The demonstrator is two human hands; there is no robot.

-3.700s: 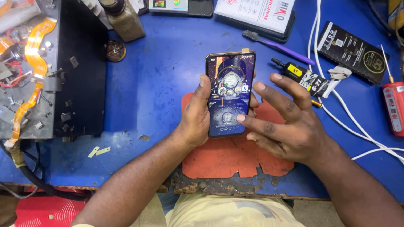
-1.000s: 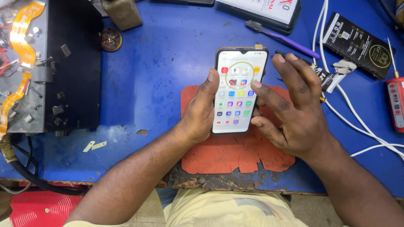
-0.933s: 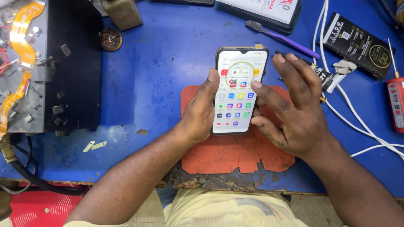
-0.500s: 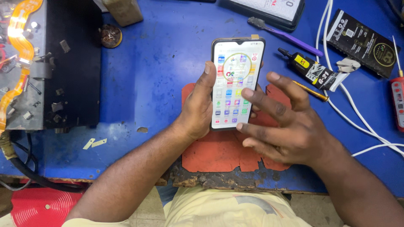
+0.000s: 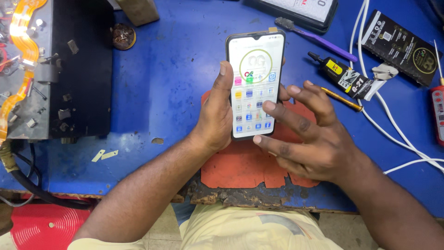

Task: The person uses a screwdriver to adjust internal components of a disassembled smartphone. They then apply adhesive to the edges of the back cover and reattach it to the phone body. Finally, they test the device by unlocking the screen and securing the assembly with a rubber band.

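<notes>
My left hand [image 5: 217, 115] is curled in a grip, thumb up along one side and fingers wrapped behind. My right hand [image 5: 307, 139] hovers beside it, palm down, fingers spread and bent. Both forearms angle in from below.

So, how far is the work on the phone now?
Looks done: the phone is in one piece, its screen lit with rows of app icons. In hand: the left hand grips it over the orange mat, and the right hand has a fingertip at the screen. Left: glue tube and purple brush lie out.
</notes>
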